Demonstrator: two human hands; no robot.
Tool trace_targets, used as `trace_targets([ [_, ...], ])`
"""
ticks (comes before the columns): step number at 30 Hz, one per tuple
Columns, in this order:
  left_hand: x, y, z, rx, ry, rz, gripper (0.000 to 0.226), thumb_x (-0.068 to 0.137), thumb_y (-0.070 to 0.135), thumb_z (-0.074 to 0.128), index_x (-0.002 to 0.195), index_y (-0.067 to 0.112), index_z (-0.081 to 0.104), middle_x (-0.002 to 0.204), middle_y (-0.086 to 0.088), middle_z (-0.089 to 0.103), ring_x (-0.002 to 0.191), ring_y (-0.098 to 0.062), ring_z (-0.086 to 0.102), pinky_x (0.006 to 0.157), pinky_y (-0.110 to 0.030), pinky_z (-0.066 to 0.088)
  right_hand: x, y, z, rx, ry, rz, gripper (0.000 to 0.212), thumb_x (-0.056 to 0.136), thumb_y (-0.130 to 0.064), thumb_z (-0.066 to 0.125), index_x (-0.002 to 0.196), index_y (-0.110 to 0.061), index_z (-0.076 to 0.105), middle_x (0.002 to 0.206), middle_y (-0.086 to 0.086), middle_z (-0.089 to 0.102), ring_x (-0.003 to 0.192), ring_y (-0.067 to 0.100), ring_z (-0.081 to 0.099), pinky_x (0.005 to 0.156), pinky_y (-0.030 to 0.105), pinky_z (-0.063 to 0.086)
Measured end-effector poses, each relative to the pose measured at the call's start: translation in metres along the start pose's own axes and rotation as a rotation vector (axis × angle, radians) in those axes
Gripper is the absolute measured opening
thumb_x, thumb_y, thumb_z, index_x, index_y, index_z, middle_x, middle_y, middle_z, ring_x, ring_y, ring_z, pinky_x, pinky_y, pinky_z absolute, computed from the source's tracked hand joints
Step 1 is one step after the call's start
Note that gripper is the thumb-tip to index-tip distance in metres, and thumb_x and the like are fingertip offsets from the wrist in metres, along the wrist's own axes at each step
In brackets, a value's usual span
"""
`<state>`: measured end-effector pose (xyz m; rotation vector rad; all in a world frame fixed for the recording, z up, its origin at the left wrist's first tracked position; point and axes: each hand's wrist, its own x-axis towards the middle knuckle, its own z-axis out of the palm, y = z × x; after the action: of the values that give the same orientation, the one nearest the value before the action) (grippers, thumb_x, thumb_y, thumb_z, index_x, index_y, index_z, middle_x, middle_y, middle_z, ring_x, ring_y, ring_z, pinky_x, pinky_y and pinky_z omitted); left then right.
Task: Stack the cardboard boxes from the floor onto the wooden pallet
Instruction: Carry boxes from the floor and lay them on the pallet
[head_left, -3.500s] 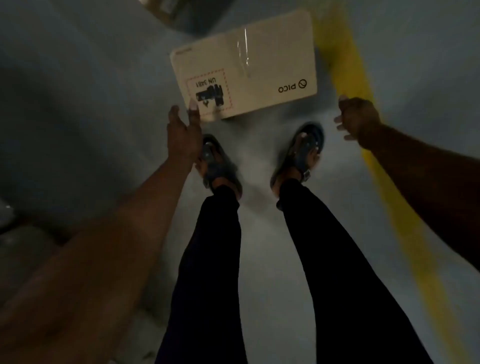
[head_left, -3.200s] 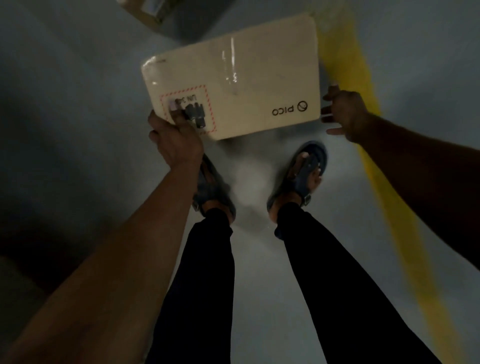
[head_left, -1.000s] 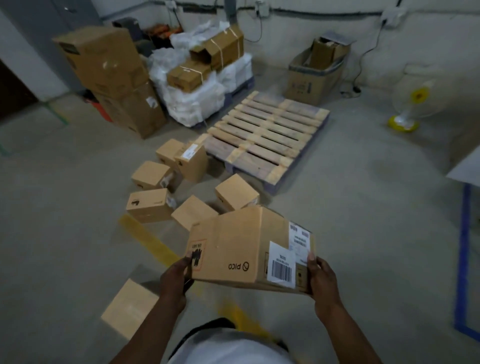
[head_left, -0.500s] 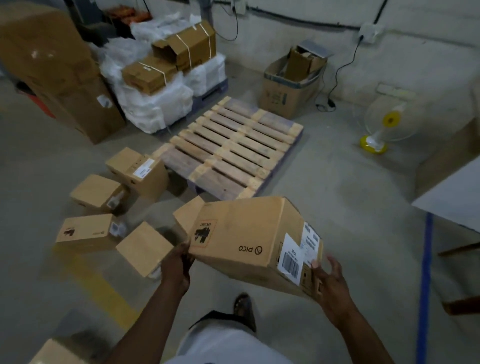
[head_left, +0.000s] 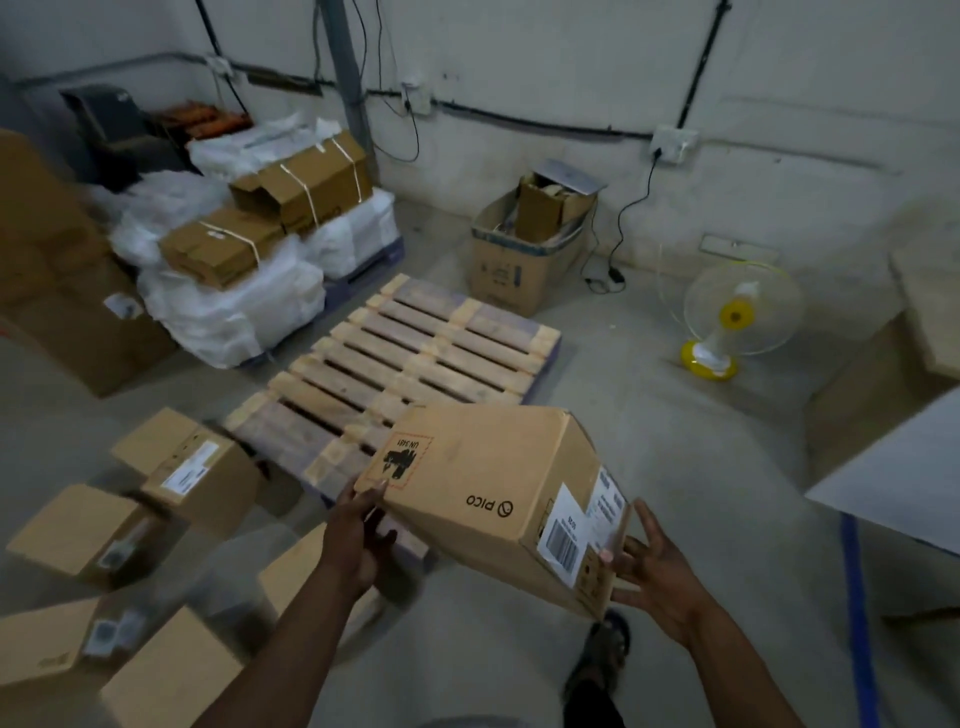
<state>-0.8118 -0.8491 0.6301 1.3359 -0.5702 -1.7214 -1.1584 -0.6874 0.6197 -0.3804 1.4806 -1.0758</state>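
I hold a brown cardboard box marked PICO in the air, tilted down to the right, over the near corner of the wooden pallet. My left hand grips its lower left corner, thumb on top by the red-framed label. My right hand presses spread, straight fingers against the right end near the barcode sticker. The pallet's slats carry nothing. Several more boxes lie on the floor at lower left, among them one with a white label and another beside it.
White sacks topped with strapped cartons stand left of the pallet. An open carton sits behind it. A yellow floor fan is at the right. A white board and a blue floor line run along the right side.
I picked the box up off the floor and carried it toward the pallet, which is closer now. The box tilts further down to the right, and my right fingers have spread.
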Motion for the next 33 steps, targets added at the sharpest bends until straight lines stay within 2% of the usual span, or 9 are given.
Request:
trace_targets([
  [4,0.061,0.004,0.07,-0.005,0.084,0.047,0.032,0.099,0.016,0.061,0.131,0.019,0.063,0.133,-0.008,0.066,0.137,-0.03,0.052,0.103,-0.048,0.043,0.092,-0.063,-0.039,-0.102,-0.053,0.03,0.126,0.071,-0.011,0.093,0.156,-0.054,0.012,0.117,0.004,0.075,0.1,0.032,0.075,0.08,0.05,0.061],
  [7,0.087,0.016,0.124,0.041,0.169,0.063,0.028,0.098,0.024,0.063,0.127,0.025,0.065,0.136,-0.002,0.066,0.137,-0.027,0.052,0.101,-0.053,0.041,0.145,-0.117,-0.066,-0.15,-0.133,0.08,0.128,0.064,-0.017,0.098,0.154,-0.056,0.016,0.122,0.004,0.072,0.102,0.03,0.075,0.08,0.049,0.063],
  [14,0.159,0.044,0.231,0.091,0.217,0.063,0.065,0.094,0.048,0.067,0.153,0.046,0.04,0.152,0.003,0.051,0.14,-0.029,0.042,0.099,-0.072,0.032,0.258,-0.229,-0.103,-0.256,-0.272,0.116,0.104,0.061,-0.021,0.098,0.143,-0.046,0.04,0.12,0.011,0.074,0.106,0.033,0.073,0.087,0.059,0.06],
  [19,0.248,0.069,0.281,0.099,0.262,0.168,0.079,0.085,0.06,0.072,0.155,0.048,0.036,0.158,0.003,0.045,0.145,-0.032,0.041,0.103,-0.067,0.034,0.349,-0.29,-0.099,-0.273,-0.336,0.206,0.091,0.072,-0.011,0.092,0.143,-0.041,0.044,0.115,0.013,0.076,0.107,0.041,0.071,0.091,0.066,0.055],
  [22,0.316,0.091,0.297,0.107,0.318,0.195,0.095,0.075,0.065,0.081,0.155,0.05,0.033,0.159,0.005,0.044,0.141,-0.033,0.045,0.104,-0.068,0.04,0.403,-0.326,-0.084,-0.359,-0.368,0.259,0.09,0.056,-0.044,0.099,0.134,-0.036,0.055,0.127,0.009,0.07,0.118,0.038,0.064,0.093,0.063,0.055],
  [24,0.364,0.114,0.306,0.091,0.315,0.201,0.095,0.073,0.058,0.086,0.154,0.046,0.037,0.154,0.002,0.049,0.134,-0.032,0.05,0.099,-0.062,0.048,0.442,-0.35,-0.066,-0.432,-0.333,0.29,0.086,0.058,-0.072,0.086,0.13,-0.034,0.06,0.133,0.002,0.064,0.124,0.03,0.059,0.101,0.061,0.051],
  [26,0.403,0.132,0.316,0.141,0.283,0.209,0.105,0.063,0.064,0.091,0.153,0.043,0.041,0.152,0.0,0.051,0.132,-0.031,0.052,0.096,-0.055,0.052,0.476,-0.371,-0.047,-0.471,-0.317,0.268,0.087,0.061,-0.085,0.073,0.13,-0.034,0.059,0.135,-0.004,0.058,0.13,0.027,0.053,0.105,0.061,0.044],
  [30,0.468,0.172,0.349,0.312,0.268,0.266,0.108,0.073,0.056,0.087,0.161,0.035,0.03,0.167,-0.004,0.032,0.148,-0.031,0.037,0.109,-0.052,0.046,0.539,-0.421,-0.006,-0.524,-0.408,0.088,0.105,0.043,-0.078,0.087,0.136,-0.044,0.053,0.135,-0.013,0.061,0.127,0.025,0.056,0.097,0.065,0.052],
  [33,0.515,0.204,0.375,0.523,0.334,0.299,0.114,0.071,0.08,0.072,0.163,0.039,0.019,0.171,-0.003,0.023,0.155,-0.031,0.025,0.123,-0.056,0.028,0.59,-0.443,0.013,-0.371,-0.424,0.095,0.107,0.032,-0.067,0.097,0.127,-0.031,0.062,0.118,0.004,0.072,0.111,0.034,0.066,0.094,0.076,0.046],
])
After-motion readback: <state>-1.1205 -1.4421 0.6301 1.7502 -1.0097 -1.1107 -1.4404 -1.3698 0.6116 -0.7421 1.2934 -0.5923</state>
